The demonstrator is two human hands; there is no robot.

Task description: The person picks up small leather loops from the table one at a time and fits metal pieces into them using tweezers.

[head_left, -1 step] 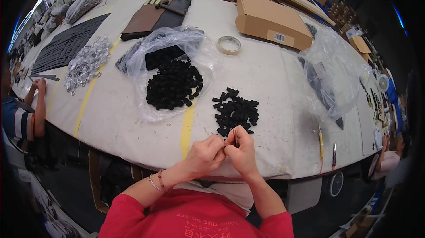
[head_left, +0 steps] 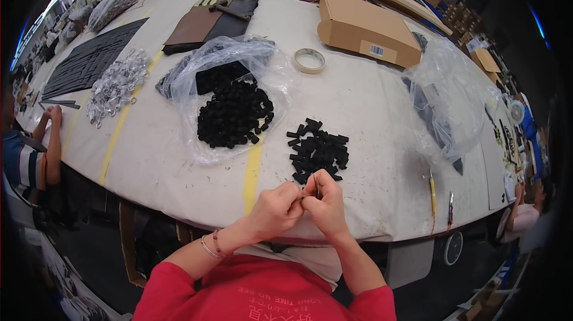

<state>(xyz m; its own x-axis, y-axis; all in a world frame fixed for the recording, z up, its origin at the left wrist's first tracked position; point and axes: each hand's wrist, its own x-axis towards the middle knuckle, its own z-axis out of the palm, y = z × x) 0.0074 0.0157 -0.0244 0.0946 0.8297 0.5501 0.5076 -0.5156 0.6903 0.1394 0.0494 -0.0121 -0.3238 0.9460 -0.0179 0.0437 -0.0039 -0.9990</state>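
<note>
White desk (head_left: 370, 118), black pile (head_left: 319, 152) near; we see right hand (head_left: 326, 203) pinching thin dark piece (head_left: 317, 187), left hand (head_left: 277, 206) clenched, contents hidden

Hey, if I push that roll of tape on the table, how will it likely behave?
Lying flat, the tape roll would probably slide rather than roll away. Its round, even ring suggests it should keep its shape when gripped. The open middle likely makes it light for its size.

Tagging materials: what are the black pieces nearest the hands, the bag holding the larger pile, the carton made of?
Black pieces: perhaps fabric or foam; matte, no glints.
Clear bag: thin glossy plastic film; see-through, creased, with highlights.
Brown carton: likely cardboard, matte; plain tan faces, folded edges.
</note>
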